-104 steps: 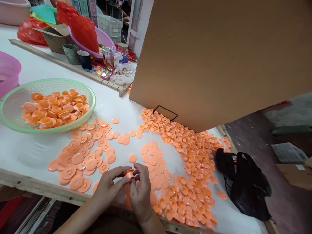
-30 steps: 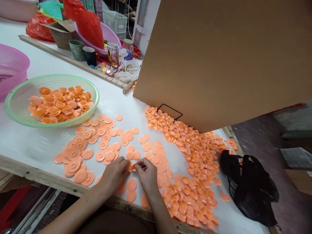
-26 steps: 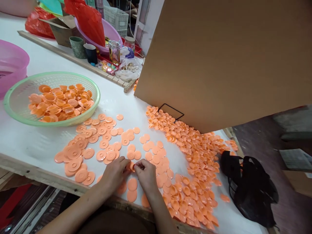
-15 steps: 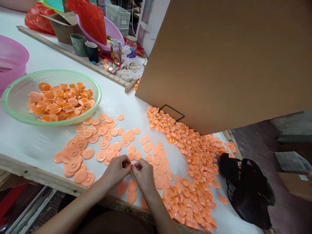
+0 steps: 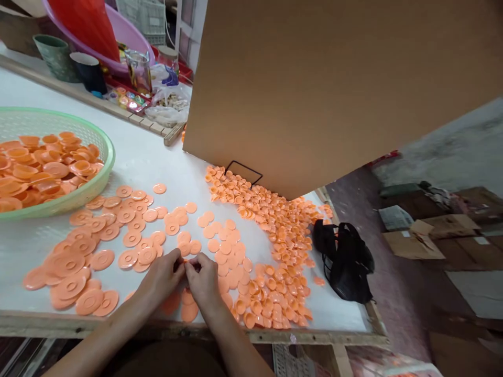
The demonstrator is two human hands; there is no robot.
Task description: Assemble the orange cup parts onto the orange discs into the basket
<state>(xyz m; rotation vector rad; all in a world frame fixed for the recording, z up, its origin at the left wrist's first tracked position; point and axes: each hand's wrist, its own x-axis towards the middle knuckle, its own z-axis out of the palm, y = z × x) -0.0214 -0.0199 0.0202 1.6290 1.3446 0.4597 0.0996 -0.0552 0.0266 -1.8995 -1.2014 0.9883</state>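
Note:
Fingertip to fingertip, my left hand and my right hand pinch a small orange plastic piece above the table's near side. The fingers hide most of it, so its shape cannot be made out. Flat orange toy saucers, some overlapping, lie to the left of my hands. More orange discs are spread just to the right. Farther right, small orange toy cups form a long heap. A green mesh basket at the left holds many orange cup-shaped pieces.
A big cardboard sheet stands over the back right, a black wire frame at its foot. A black bag lies on the right edge. Mugs, a glass and a plastic bag stand behind a wooden strip.
The view has swung to the right, so the table's contents appear farther left and more of the floor shows. Both hands stay pinched together on the small orange piece.

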